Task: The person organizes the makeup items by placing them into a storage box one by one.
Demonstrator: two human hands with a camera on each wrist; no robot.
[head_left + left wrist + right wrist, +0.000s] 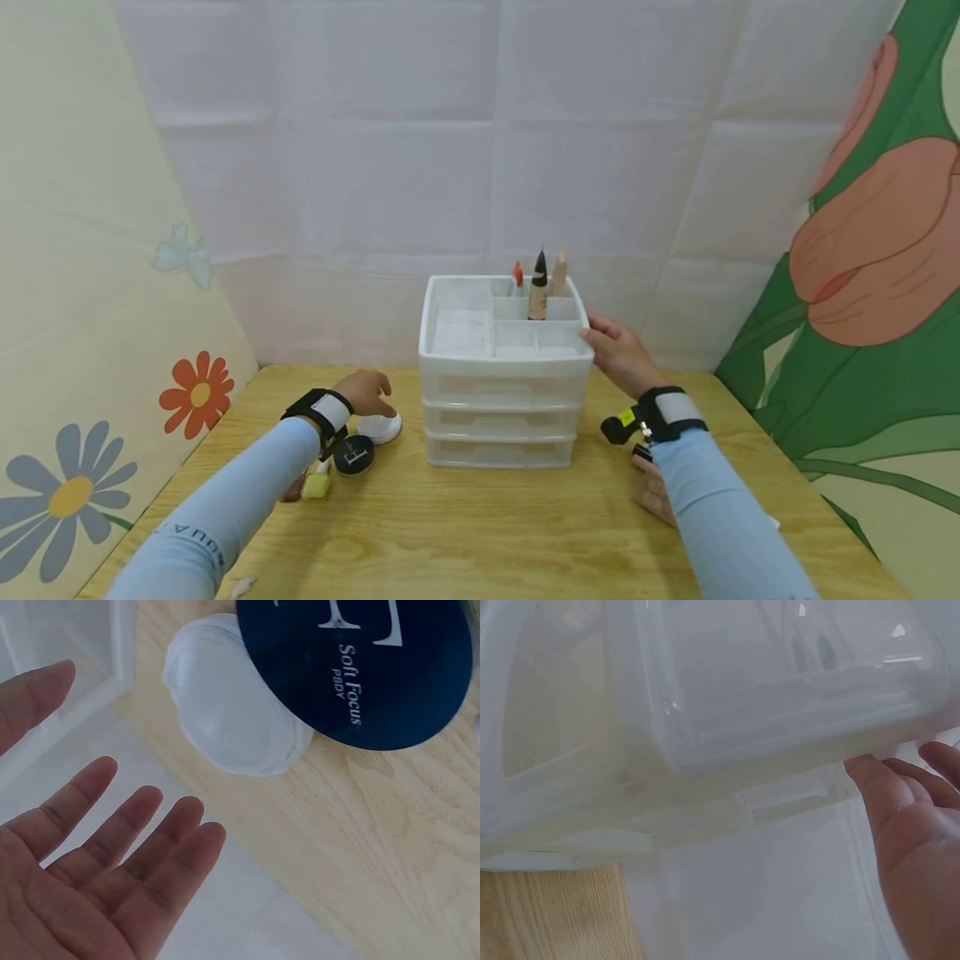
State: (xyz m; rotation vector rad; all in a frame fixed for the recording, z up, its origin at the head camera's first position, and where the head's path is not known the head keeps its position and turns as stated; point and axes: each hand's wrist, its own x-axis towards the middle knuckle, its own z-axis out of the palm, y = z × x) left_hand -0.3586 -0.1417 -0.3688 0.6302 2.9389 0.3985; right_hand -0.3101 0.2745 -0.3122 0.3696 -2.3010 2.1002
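Right hand (622, 360) is gripping the drawer organizer (506, 364) at its right rim; left hand (363, 392), fingers loose and empty, is hovering near the white round case (381, 428) beside the Soft Focus compact (354, 456). Likely steadying, reaching; next probably needing a left-hand pinch.

We recorded a white organizer (504, 365) standing upright on the wooden table (450, 533), top divided into compartments (459, 332), three translucent drawers (501, 423) closed below. To its left we saw a round white case (381, 428) lying flat.
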